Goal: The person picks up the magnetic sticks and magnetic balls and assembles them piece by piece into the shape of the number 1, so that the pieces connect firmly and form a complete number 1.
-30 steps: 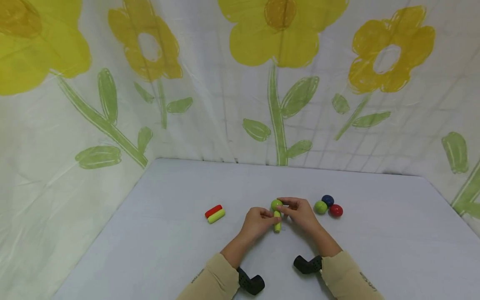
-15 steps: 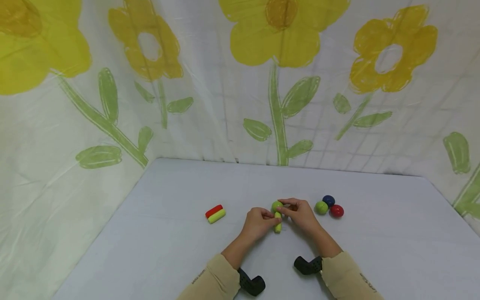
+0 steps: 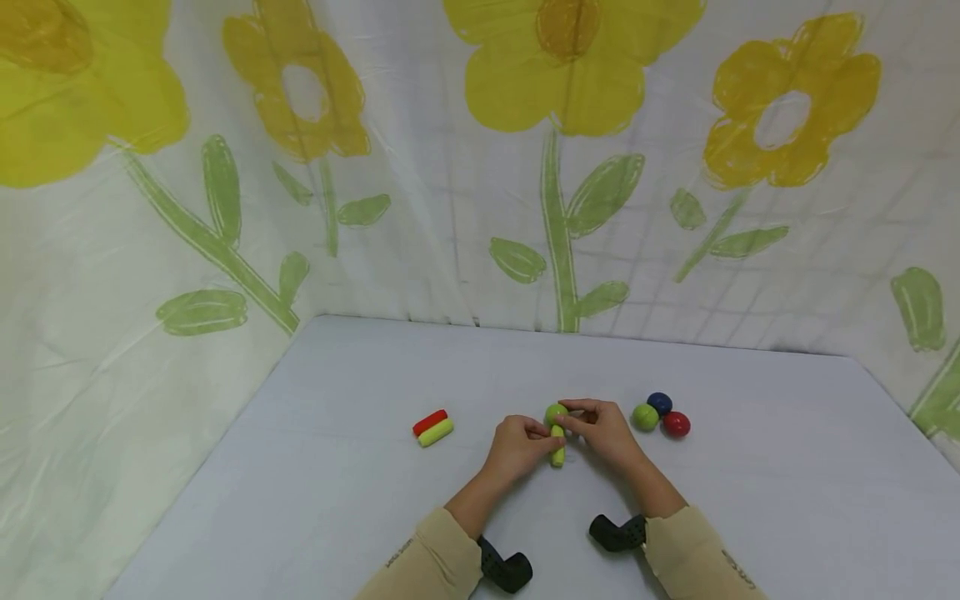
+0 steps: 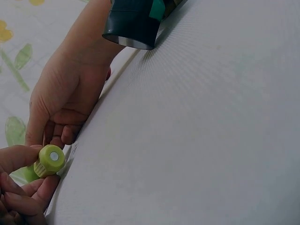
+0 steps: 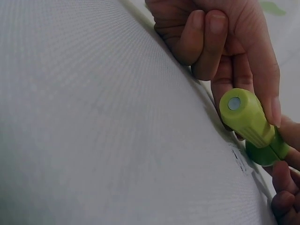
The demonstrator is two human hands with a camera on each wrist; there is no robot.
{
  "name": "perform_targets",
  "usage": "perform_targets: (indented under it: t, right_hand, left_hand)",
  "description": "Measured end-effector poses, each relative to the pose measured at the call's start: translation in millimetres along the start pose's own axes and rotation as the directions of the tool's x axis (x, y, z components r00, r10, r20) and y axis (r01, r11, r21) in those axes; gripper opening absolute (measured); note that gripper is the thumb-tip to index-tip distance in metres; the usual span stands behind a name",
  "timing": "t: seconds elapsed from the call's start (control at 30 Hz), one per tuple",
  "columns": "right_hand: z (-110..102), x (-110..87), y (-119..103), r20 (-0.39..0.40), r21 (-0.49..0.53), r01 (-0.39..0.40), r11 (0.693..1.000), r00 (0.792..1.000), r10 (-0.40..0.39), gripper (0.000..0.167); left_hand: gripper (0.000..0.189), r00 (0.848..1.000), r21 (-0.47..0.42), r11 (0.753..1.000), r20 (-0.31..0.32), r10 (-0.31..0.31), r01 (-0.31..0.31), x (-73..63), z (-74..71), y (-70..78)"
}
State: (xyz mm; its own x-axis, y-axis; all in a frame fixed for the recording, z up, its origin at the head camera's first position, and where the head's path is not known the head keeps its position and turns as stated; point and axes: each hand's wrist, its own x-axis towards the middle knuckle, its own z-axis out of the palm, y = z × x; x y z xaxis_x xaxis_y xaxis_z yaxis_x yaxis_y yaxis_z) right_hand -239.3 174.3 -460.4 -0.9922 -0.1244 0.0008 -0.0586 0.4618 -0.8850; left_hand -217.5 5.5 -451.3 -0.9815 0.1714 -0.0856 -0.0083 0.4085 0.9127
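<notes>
Near the middle of the table, my left hand (image 3: 517,446) pinches a yellow-green rod (image 3: 558,459) between thumb and fingers. My right hand (image 3: 604,429) pinches a green ball (image 3: 556,412) at the rod's far end. Ball and rod meet end to end. In the right wrist view the rod (image 5: 246,117) shows a ribbed side and a silvery disc in its near end, with part of the darker green ball (image 5: 265,153) behind it. The left wrist view shows the same rod end (image 4: 50,158) between the left fingers; the ball is mostly hidden there.
Left of the hands lie a red rod (image 3: 430,422) and a yellow-green rod (image 3: 436,432), side by side. To the right sit a green ball (image 3: 644,417), a blue ball (image 3: 660,404) and a red ball (image 3: 677,424), close together. A flower-printed curtain (image 3: 420,275) hangs behind the table.
The hands keep the same hold on the rod and ball. The whole head view has shifted very slightly; nothing else visibly differs.
</notes>
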Motion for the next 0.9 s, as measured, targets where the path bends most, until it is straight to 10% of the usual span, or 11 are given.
perform_targets:
  t: [0.9]
  right_hand:
    - [-18.7, -9.3, -6.9, -0.095, 0.018, -0.037, 0.999, 0.995, 0.039, 0.047]
  left_hand:
    - [0.023, 1.0, -0.001, 1.0, -0.005, -0.005, 0.005, 1.7, 1.6, -3.8]
